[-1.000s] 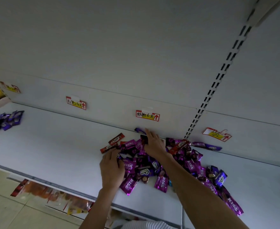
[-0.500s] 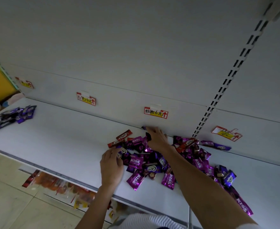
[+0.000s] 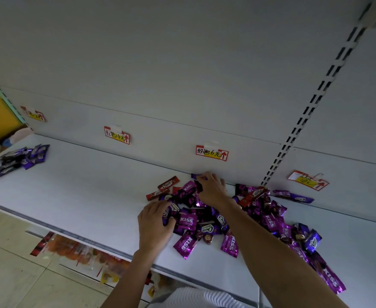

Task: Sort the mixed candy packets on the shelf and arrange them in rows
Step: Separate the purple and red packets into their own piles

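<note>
White shelf [image 3: 82, 196]: packet pile [image 3: 207, 221], purple and red, centre. My left hand [image 3: 154, 225] pinches a purple packet [image 3: 168, 214] at its left edge; my right hand [image 3: 213, 191] pinches a dark packet [image 3: 199, 187] near the back wall [image 3: 160, 150].

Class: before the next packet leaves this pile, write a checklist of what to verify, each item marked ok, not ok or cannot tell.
1. Right hand has a packet: ok, it pinches a dark packet.
2. Left hand grip: cannot tell, its fingers lie on the pile.
3. Bare shelf left for rows: ok.
4. Tag above the pile in view: ok.
5. Pile sorted: not ok, red packets lie at the edge of the purple ones.
</note>
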